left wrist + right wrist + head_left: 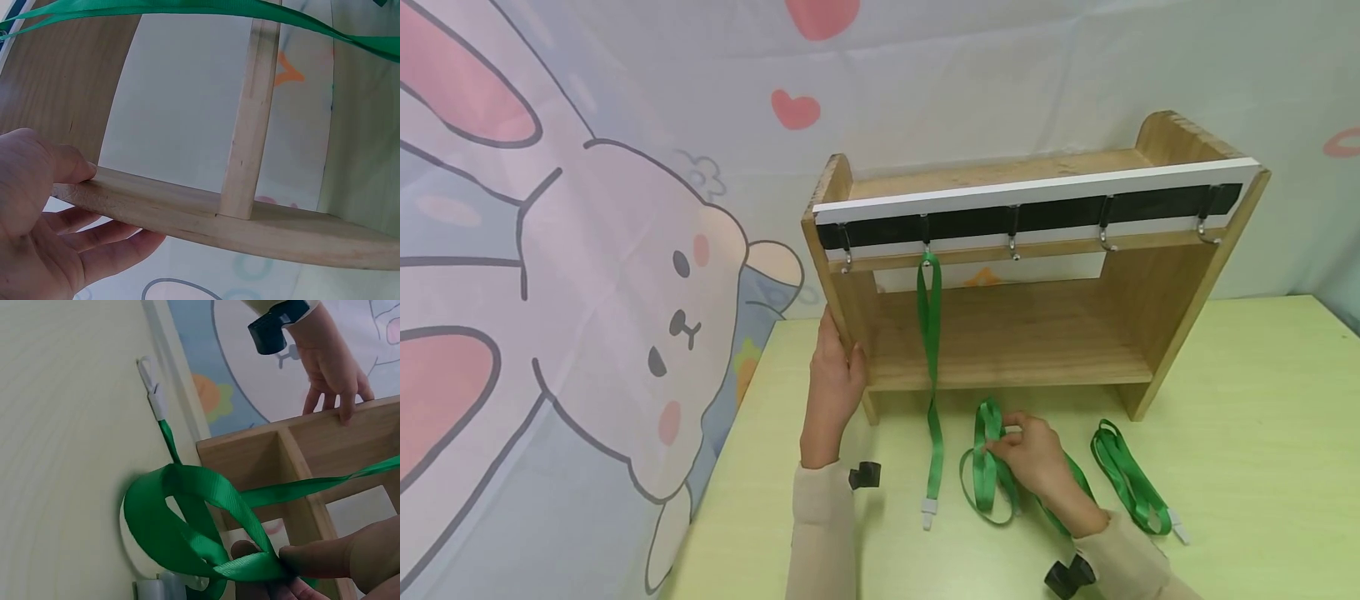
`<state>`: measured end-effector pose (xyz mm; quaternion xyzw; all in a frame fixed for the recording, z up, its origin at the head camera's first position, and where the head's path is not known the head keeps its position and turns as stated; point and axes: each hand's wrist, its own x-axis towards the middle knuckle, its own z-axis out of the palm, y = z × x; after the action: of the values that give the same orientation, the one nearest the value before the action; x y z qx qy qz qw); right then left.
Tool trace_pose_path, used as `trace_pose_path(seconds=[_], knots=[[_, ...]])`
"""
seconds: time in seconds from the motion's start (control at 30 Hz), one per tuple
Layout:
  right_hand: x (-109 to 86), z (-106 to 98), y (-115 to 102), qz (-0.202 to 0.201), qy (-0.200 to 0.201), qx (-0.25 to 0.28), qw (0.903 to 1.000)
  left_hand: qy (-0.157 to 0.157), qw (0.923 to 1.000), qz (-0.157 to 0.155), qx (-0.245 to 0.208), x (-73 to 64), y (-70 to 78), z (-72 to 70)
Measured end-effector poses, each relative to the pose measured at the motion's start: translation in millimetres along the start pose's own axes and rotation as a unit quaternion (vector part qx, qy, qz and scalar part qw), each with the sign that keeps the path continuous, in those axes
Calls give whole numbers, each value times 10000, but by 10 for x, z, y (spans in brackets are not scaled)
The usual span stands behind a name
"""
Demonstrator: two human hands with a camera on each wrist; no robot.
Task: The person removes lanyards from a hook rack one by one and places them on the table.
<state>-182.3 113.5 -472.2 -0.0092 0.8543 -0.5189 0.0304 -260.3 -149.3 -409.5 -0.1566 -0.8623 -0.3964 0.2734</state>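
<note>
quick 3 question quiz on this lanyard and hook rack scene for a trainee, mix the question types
1. True or false: a green lanyard already hangs from one hook of the wooden rack.
2. Multiple choice: what does the right hand pinch? A) a hook B) the looped lanyard on the table C) the rack's side panel
3. Fill in: the left hand grips the rack's ______ side panel.

Key:
1. True; it hangs from the second hook from the left.
2. B
3. left
</note>
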Motion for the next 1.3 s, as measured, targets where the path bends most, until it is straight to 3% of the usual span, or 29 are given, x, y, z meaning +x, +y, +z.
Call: trace_pose_path(seconds=[0.27,0.57,0.83,1.3], knots=[[19,48,41,-176,119,-548,9983,18,10000,41,2,-6,-3,4],[-5,-15,6,-250,-25,-804,9964,1,10000,-3,-61,-3,-1,17],[-10,-190,-43,-903,-33,-1601,9830,12,10000,24,-49,-3,-5,10],[58,-312,31,-864,-299,-1572,9833,-2,10000,19,-65,-1,-13,12]])
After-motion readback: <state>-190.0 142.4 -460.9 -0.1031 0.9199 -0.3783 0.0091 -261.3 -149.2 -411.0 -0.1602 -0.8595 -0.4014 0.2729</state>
